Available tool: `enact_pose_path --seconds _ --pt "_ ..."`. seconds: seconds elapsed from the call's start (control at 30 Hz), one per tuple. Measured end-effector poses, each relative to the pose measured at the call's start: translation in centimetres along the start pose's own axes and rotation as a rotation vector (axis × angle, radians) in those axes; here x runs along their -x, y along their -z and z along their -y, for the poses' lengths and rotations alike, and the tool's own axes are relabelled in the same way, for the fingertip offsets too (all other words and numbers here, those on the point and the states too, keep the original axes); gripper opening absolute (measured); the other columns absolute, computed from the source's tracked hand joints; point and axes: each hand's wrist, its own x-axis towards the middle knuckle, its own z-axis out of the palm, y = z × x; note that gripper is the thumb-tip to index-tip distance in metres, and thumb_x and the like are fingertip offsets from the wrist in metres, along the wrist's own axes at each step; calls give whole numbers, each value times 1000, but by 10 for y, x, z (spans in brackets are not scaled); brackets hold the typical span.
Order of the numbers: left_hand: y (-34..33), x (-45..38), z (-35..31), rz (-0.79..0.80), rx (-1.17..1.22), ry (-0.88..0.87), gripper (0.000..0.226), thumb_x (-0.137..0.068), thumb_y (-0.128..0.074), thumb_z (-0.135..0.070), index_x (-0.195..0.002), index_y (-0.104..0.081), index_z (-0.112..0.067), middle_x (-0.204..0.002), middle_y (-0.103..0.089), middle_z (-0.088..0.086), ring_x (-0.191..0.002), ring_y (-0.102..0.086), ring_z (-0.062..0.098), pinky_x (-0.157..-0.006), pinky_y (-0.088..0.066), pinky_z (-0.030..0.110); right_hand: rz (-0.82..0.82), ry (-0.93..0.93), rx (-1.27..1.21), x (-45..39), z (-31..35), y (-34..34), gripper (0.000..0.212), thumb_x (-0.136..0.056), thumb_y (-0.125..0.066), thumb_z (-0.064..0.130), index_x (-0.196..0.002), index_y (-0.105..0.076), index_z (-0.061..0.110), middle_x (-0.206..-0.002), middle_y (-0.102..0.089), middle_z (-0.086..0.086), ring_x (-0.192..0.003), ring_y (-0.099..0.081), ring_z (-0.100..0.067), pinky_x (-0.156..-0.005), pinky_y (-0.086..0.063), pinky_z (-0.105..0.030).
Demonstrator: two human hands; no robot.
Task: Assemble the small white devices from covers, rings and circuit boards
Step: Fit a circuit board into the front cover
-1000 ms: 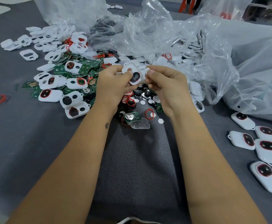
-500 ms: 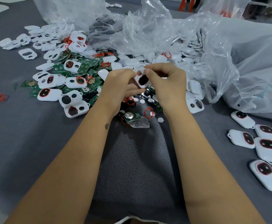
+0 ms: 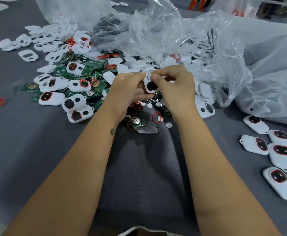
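White plastic fills the head view: one small white cover (image 3: pixel 150 83), with a dark opening and a small round hole above it, is held up between both hands over the parts heap. The left hand (image 3: pixel 128 90) has its grip curled round the cover's left edge, fingertip at the top. The right hand (image 3: pixel 175 86) pinches its right side, thumb tip on the small round hole. Beneath lie green circuit boards (image 3: pixel 88 69), red rings (image 3: pixel 156 117) and loose covers (image 3: pixel 80 114) on the grey surface (image 3: pixel 28 150). Finished devices (image 3: pixel 281 155) sit well apart at the right edge, beside clear plastic bags (image 3: pixel 267 57).
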Motion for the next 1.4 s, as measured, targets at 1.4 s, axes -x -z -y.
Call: enact_pose_path --seconds 1.4 --pt "14 3 -3 55 -113 -73 18 -94 -59 -6 -84 -73 -9 -74 -73 6 -67 -71 19 -57 -56 23 271 -130 -421 -2 -2 6 24 -77 -59 15 -87 -76 3 -74 -70 -10 -68 -61 -15 -62 -46 -23"
